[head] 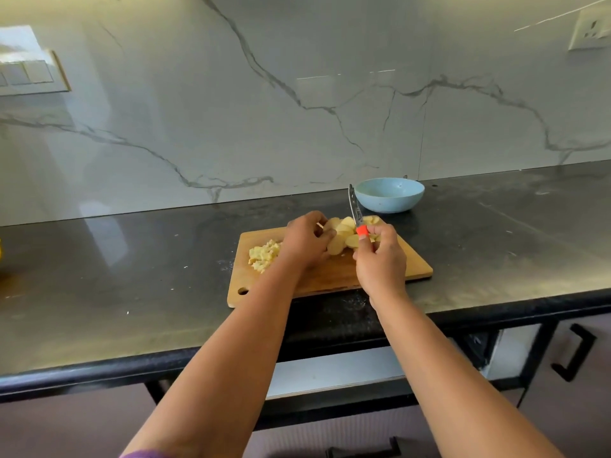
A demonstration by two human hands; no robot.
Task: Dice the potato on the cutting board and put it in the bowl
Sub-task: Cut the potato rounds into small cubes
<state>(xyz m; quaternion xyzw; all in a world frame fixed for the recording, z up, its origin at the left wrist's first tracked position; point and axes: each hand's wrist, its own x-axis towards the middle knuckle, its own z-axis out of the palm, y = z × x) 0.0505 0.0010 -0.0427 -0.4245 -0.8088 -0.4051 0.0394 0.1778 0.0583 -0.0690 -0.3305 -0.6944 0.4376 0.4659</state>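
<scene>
Potato slices [342,238] lie fanned in an overlapping row on the far middle of the wooden cutting board [334,274], pale yellow rounds leaning one on the next, and a small heap of already diced potato [264,254] sits apart from them on the board's left side, near the edge. The left hand [305,239] rests on the left end of the slice row with its fingers curled down over the nearest rounds, gripping them from above; the fingertips themselves are hidden behind the knuckles. The right hand [380,259] grips a knife [357,216] by its orange handle, only a short stub of which shows above the fingers, thumb and fingers wrapped closely round it. The blade points up and away from the person, tilted slightly left, its tip rising above the far edge of the board and standing just beside the left rim of the bowl as seen from the head camera; whether the blade touches any slice I cannot tell. The light blue bowl [390,195] stands on the dark countertop [132,276] just beyond the board's far right corner, close to the marble-patterned wall [297,94]; I see no potato pieces in the part of its inside that shows. The board lies at a slant on the counter, its hanging hole at the near left corner
</scene>
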